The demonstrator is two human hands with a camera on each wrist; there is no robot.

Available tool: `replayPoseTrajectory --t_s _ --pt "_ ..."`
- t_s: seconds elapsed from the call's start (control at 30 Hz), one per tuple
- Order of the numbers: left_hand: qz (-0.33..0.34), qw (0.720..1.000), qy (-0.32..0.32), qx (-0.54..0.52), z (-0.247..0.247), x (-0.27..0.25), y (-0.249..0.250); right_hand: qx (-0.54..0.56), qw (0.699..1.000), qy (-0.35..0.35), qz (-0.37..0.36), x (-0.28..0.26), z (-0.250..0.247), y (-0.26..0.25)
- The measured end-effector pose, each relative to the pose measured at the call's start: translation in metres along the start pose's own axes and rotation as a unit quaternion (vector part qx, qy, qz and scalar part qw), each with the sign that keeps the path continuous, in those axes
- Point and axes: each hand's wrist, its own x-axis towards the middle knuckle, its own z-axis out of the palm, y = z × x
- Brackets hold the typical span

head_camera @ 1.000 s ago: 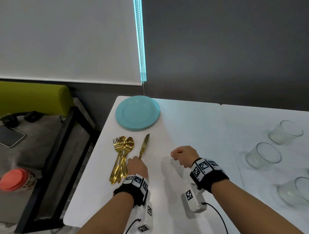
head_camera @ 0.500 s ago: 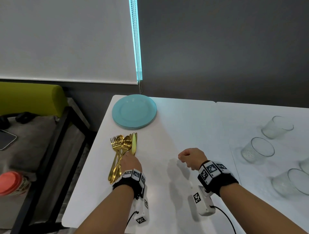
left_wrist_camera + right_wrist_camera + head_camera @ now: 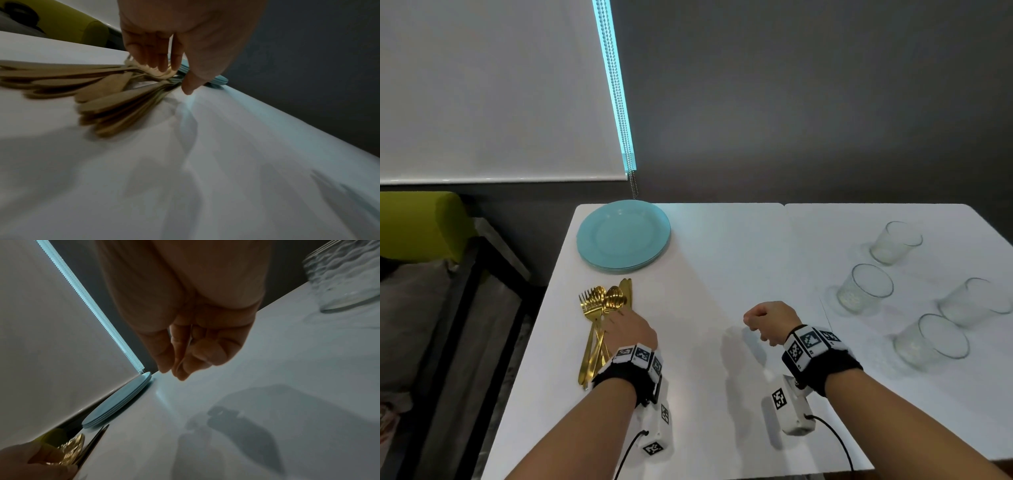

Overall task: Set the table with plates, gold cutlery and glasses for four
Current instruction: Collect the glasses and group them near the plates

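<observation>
A stack of teal plates (image 3: 623,236) sits at the far left corner of the white table (image 3: 722,274). Just in front of it lies a bundle of gold cutlery (image 3: 599,308) with forks, spoons and a knife. My left hand (image 3: 626,323) lies over the bundle. In the left wrist view its fingers (image 3: 156,61) curl over the cutlery (image 3: 102,91) and the thumb closes in from the right. My right hand (image 3: 760,318) hovers mid-table as a fist holding nothing, fingers (image 3: 197,353) curled in. Several clear glasses (image 3: 864,287) stand at the right.
The table's left edge runs close beside the cutlery. Beyond it stand a dark-framed side table (image 3: 465,308) and a green seat (image 3: 417,222). A blind's bead chain (image 3: 632,181) hangs behind the plates. White tabletop stretches between the cutlery and the glasses.
The knife that lay apart now sits against the forks and spoons. My left hand has closed over the gathered bundle. My right fist has drifted slightly right.
</observation>
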Motion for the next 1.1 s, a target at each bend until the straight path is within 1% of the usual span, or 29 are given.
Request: replayPoseTrajectory --t_s 0.1,0.2,0.3,0.4,0.47,0.5,0.57,0.67,0.73,0.8,0.93,1.0,1.1 --pt "0.048 0.999 -0.004 -0.026 -0.008 -0.007 0.026 0.027 0.999 0.03 0.017 -0.009 -0.018 0.015" --pt "0.129 0.989 0.0 -0.076 -0.014 -0.019 0.061 0.062 0.995 0.07 0.035 -0.019 -0.044 0.035" --pt "0.209 0.969 -0.016 -0.128 -0.017 -0.041 0.1 0.076 0.989 0.113 0.064 -0.029 -0.074 0.062" --pt "0.268 0.947 -0.037 -0.174 -0.016 -0.065 0.137 0.047 0.983 0.149 0.095 -0.041 -0.109 0.096" --pt "0.304 0.931 -0.05 -0.194 -0.012 -0.081 0.161 0.038 0.976 0.185 0.11 -0.046 -0.135 0.121" --pt "0.317 0.925 -0.057 -0.2 -0.011 -0.088 0.173 0.036 0.971 0.206 0.118 -0.047 -0.148 0.135" --pt "0.322 0.918 -0.077 -0.218 -0.006 -0.102 0.196 0.035 0.958 0.246 0.146 -0.051 -0.173 0.162" --pt "0.309 0.914 -0.111 -0.241 0.004 -0.117 0.228 0.039 0.942 0.269 0.199 -0.053 -0.2 0.203" --pt "0.3 0.912 -0.129 -0.247 0.012 -0.125 0.248 0.047 0.94 0.256 0.221 -0.052 -0.208 0.225" --pt "0.286 0.91 -0.155 -0.258 0.022 -0.134 0.272 0.036 0.953 0.215 0.212 -0.044 -0.213 0.246" --pt "0.247 0.906 -0.195 -0.283 0.039 -0.145 0.31 0.007 0.984 0.115 0.139 -0.021 -0.212 0.264" --pt "0.235 0.904 -0.204 -0.293 0.048 -0.146 0.324 -0.006 0.992 0.089 0.094 -0.008 -0.21 0.267" --pt "0.215 0.903 -0.195 -0.316 0.059 -0.145 0.338 -0.04 0.996 0.062 0.047 0.007 -0.205 0.27"
